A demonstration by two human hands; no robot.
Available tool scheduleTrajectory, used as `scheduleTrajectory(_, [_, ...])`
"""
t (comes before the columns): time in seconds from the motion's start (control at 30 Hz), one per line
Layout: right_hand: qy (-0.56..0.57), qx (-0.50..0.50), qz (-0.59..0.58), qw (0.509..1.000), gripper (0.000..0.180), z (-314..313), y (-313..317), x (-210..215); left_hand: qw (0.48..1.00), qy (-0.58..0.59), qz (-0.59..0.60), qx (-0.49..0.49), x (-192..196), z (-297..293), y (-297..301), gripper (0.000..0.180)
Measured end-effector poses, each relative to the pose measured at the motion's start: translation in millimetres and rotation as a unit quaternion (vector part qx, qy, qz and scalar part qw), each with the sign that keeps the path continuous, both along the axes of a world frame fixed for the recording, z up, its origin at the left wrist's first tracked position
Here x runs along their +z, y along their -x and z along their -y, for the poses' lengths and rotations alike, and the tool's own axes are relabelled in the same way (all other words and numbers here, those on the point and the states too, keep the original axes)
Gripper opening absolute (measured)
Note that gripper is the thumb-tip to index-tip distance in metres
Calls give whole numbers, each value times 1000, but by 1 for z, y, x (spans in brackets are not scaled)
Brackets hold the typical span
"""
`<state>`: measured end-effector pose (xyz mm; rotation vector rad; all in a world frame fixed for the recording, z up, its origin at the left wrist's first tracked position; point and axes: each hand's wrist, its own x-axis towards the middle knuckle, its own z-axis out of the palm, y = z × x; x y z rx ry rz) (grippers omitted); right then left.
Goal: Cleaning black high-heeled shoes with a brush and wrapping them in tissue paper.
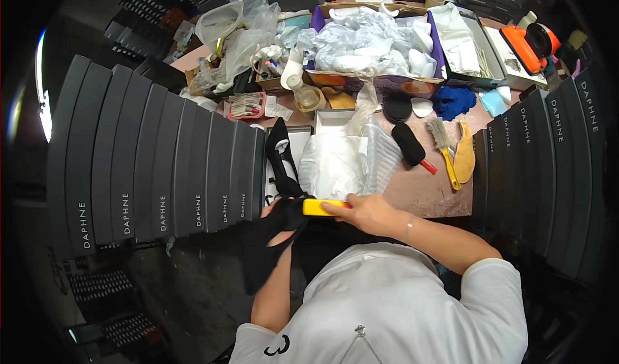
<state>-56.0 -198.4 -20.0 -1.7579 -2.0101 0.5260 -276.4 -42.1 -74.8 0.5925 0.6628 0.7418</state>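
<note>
My left hand [274, 225] grips a black item [265, 257], which covers most of the fingers; it looks like a soft shoe or a cloth, I cannot tell which. My right hand [371, 214] is closed around a yellow block-shaped tool [316, 207] with a bit of red at its grip end. That tool meets or overlaps the upper end of the black item. Just beyond, a black pointed high-heeled shoe [279, 157] lies in an open light-lined box [300, 135]. To its right, white tissue paper [335, 167] spreads over another open box.
Dark shoe boxes stand in rows at left [145, 157] and right [541, 170]. A black brush [407, 143], a yellow-handled brush [446, 154] and a tan flat piece [465, 157] lie on the table. Behind are a blue cloth [454, 103], a purple carton [374, 83] and an orange tool [519, 47].
</note>
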Motion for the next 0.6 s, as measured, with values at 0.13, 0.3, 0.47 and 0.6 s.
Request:
scheduleTrajectory(0.13, [-58,-286,1,956,49,61,-78,-46,952,287,100,28,-6,-15,7,32])
scheduleTrajectory(0.3, [-22,-300,123,946,77,36,-102,-29,866,465,180,-19,15,19,-34,38])
scheduleTrajectory(0.47, [-55,84,-273,957,99,4,-33,34,837,489,187,-158,16,60,-51,38])
scheduleTrajectory(0.6, [2,127,-349,928,53,-10,-15,42,797,494,141,-318,-8,96,-41,36])
